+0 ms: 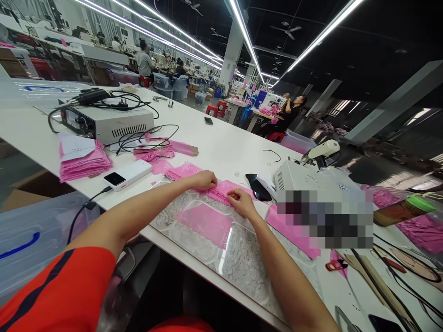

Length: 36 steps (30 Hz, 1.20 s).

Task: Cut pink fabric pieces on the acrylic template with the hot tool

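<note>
Two bare hands work close together over a strip of gathered pink fabric (223, 188) at a white table (238, 138), seen from my remote post through the head camera. Left hand (206, 180) is curled with its fingers down on the strip; right hand (241, 201) bends thumb and fingers toward the same strip's near edge. I cannot tell whether either one pinches the cloth.

Just nearer the wearer than both hands, a flat pink panel (206, 224) shows at the clear mat (244, 251). Well to the left of the left hand sits a stack of pink pieces (85, 162). Lower on that side, below the tabletop, stand a translucent bin (62, 226) with a blue handle, its contents unclear to me, and a cardboard box (38, 186), its inside dark.

Far to the right of the right hand, a green-lidded container (398, 213) holds something brown, near a heap of pink cloth (420, 235). Past the hands, beyond the table's far edge, I see a pale bin (299, 141) tinged pink and, farther left, clear bins (163, 82) whose contents I cannot make out.
</note>
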Each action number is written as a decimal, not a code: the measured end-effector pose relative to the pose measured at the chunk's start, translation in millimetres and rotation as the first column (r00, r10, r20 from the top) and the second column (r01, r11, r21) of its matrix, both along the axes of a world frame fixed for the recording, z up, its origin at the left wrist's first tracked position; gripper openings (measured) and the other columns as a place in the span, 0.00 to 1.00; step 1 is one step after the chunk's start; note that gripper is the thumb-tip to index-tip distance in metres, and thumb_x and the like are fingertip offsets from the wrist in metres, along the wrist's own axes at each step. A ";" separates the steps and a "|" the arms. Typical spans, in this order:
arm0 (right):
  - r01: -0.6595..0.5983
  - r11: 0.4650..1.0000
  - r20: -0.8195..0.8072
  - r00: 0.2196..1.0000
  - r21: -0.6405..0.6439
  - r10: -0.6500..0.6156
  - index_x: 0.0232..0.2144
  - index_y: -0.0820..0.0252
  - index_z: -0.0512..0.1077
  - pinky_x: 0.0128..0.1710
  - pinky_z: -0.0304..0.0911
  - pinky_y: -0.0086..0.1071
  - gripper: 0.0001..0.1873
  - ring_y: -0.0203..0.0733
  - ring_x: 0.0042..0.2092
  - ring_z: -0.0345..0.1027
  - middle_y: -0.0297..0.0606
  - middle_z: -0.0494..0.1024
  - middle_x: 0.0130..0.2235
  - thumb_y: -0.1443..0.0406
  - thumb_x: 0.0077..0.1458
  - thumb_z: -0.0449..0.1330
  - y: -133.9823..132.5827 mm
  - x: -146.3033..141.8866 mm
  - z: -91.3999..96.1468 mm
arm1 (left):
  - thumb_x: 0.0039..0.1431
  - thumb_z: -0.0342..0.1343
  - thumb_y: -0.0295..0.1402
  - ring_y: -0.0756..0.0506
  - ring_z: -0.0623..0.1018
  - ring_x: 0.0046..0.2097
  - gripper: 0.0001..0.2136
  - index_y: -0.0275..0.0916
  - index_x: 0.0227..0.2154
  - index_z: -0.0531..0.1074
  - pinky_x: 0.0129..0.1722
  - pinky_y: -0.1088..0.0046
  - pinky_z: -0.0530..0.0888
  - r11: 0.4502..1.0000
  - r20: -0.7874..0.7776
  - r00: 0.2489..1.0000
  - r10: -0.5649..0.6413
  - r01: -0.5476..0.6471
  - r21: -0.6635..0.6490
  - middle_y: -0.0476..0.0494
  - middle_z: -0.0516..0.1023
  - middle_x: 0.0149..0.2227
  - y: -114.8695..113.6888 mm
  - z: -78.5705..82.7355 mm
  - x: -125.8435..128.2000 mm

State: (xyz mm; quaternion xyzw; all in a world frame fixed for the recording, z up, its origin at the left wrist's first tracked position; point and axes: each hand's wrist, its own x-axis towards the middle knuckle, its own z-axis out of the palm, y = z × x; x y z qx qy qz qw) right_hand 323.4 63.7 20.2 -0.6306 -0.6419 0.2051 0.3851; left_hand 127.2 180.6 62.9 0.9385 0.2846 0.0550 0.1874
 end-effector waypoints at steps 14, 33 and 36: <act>0.121 0.989 0.225 0.965 0.086 -0.137 0.34 0.56 0.75 0.34 0.61 0.33 0.09 0.39 0.33 0.66 0.37 0.76 0.33 0.66 0.49 0.57 23.3 -40.8 36.3 | 0.66 0.55 0.37 0.45 0.77 0.45 0.13 0.35 0.48 0.71 0.45 0.61 0.76 0.979 0.058 0.997 0.050 -0.060 0.194 0.41 0.75 0.47 -21.0 12.4 11.1; 0.492 0.856 -0.154 0.869 0.157 -0.471 0.28 0.60 0.70 0.29 0.69 0.33 0.07 0.41 0.26 0.73 0.35 0.77 0.22 0.64 0.44 0.56 -6.3 10.7 81.4 | 0.63 0.51 0.42 0.32 0.73 0.48 0.16 0.33 0.40 0.74 0.47 0.52 0.66 0.875 0.189 0.915 0.356 -0.398 0.276 0.31 0.75 0.44 -108.4 -4.9 94.6; 0.558 0.819 -0.213 0.823 0.130 -0.527 0.30 0.60 0.70 0.24 0.69 0.32 0.08 0.41 0.24 0.74 0.38 0.78 0.24 0.63 0.45 0.56 -38.0 26.7 87.5 | 0.62 0.50 0.31 0.33 0.73 0.47 0.10 0.33 0.40 0.74 0.47 0.50 0.65 0.889 0.213 0.935 0.285 -0.341 0.307 0.31 0.75 0.43 -112.9 -1.3 105.6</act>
